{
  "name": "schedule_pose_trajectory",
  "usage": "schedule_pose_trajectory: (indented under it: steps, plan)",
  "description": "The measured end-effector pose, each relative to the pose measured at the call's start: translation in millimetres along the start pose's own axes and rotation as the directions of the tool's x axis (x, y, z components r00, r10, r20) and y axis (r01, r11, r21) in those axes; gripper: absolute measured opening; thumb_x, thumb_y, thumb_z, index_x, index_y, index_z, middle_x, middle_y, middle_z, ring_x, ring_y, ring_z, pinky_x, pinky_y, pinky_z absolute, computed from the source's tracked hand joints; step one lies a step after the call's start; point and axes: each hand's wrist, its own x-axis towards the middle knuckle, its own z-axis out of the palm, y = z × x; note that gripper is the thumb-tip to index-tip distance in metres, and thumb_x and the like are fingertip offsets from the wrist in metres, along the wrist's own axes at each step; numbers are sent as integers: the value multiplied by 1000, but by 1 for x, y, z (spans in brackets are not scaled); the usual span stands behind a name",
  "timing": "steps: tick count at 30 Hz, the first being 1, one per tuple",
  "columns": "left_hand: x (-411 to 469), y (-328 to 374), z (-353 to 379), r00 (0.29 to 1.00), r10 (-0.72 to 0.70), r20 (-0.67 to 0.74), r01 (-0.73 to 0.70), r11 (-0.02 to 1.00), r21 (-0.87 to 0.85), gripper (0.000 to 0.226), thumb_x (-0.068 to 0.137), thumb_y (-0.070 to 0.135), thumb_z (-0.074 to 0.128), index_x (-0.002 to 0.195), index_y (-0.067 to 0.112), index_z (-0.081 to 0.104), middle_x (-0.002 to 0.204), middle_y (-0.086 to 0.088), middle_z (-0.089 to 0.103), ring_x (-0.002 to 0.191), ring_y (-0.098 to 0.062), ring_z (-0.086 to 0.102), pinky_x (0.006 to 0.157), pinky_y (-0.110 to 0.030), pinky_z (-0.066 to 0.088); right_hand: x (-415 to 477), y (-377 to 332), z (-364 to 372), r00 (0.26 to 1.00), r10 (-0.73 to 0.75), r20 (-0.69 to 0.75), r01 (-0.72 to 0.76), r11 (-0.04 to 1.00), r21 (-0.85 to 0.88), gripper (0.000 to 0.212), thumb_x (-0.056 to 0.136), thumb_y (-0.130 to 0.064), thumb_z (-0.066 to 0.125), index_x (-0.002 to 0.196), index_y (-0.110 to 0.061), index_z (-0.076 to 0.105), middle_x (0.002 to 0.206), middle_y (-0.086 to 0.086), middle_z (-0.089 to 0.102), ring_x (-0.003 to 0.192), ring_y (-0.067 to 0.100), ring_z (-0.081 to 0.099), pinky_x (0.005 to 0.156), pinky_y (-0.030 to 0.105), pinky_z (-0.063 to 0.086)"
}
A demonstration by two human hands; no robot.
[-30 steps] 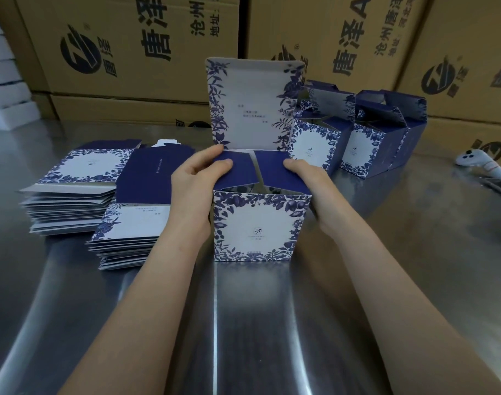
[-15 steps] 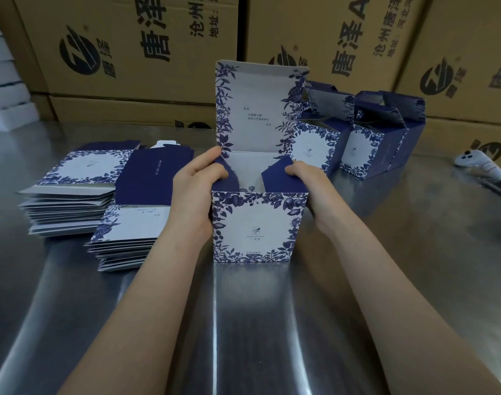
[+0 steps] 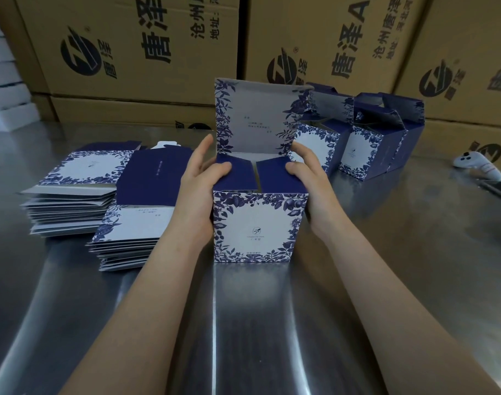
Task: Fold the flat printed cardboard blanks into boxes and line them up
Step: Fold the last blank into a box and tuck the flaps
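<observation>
Blue-and-white floral box (image 3: 255, 226), navy flaps (image 3: 280, 173)

Printed matt cardboard box (image 3: 255, 226) on glossy brushed steel table (image 3: 386, 252).

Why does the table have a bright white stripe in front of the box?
Head view: the metal table is shiny like a mirror, so it bounces light as that glare streak running from the box toward the camera, plus a fuzzy reflection of the box; the wide lens makes the cartons at the edges lean.
</observation>
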Motion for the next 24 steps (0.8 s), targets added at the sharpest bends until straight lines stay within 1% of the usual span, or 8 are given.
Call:
schedule_pose_trajectory:
  steps: [5, 8, 11, 13, 16, 18, 20, 24]
  plan:
    - [-2, 0, 3, 999, 30, -38, -29, 999, 27, 30, 95, 10, 58, 112, 34, 62, 122, 0, 66, 108, -22, 67, 89, -38, 55, -1, 3, 1, 1000, -13, -25, 13, 1000, -24, 26, 98, -13, 47, 122, -19, 55, 121, 20, 62, 98, 24, 60, 91, 37, 45]
    - [-2, -2, 3, 997, 24, -73, -21, 999, 44, 19, 96, 16, 58, 107, 31, 63, 111, -3, 70, 106, -27, 67, 92, -44, 53, -2, 1, 4, 999, -34, -33, 33, 999, -34, 21, 88, -27, 52, 107, -23, 61, 106, 2, 68, 99, 20, 63, 98, 37, 46]
    - [-2, -2, 5, 992, 5, -123, 3, 998, 59, 22, 99, 21, 50, 101, 36, 66, 111, -2, 70, 107, -29, 67, 88, -46, 54, -1, -1, 4, 998, -36, -41, 35, 999, -31, 19, 84, -29, 51, 100, -29, 60, 90, -18, 70, 80, 2, 67, 77, 16, 52]
    - [-2, -1, 5, 990, -29, -140, 33, 999, 23, 19, 98, 28, 50, 99, 35, 68, 112, -1, 70, 106, -28, 68, 84, -43, 56, -2, -1, 3, 999, -38, -28, 37, 998, -47, 22, 83, -29, 50, 103, -29, 59, 90, -18, 68, 69, -7, 64, 62, 8, 48]
    - [-2, 0, 6, 989, -75, -125, 70, 997, -44, 15, 96, 36, 55, 98, 31, 69, 112, -3, 71, 106, -28, 68, 92, -47, 54, -3, -2, 4, 999, -26, -38, 24, 999, -42, 20, 86, -27, 51, 105, -28, 58, 97, -11, 63, 69, -8, 62, 61, 7, 47]
    - [-2, -1, 4, 994, -61, -85, 56, 997, -62, 12, 95, 34, 57, 101, 28, 66, 99, 1, 73, 94, -21, 71, 86, -41, 55, -3, -3, 6, 998, -3, -55, 3, 1000, 9, 16, 98, -17, 44, 107, -24, 57, 97, -7, 63, 76, 1, 63, 64, 13, 48]
    - [-3, -1, 4, 997, -25, -70, 22, 999, -41, 11, 94, 23, 57, 102, 26, 64, 87, 6, 72, 77, -12, 69, 69, -29, 55, -2, -3, 6, 997, 23, -71, -21, 999, 35, 24, 101, -14, 36, 105, -23, 57, 100, 0, 62, 89, 15, 58, 72, 23, 47]
    - [-4, 0, 4, 995, -23, -99, 22, 1000, -9, 19, 93, 12, 55, 105, 23, 64, 101, -2, 67, 77, -13, 65, 63, -26, 53, -2, -1, 6, 997, 29, -67, -28, 999, 21, 26, 102, -18, 33, 104, -26, 58, 106, 4, 61, 95, 21, 53, 79, 33, 44]
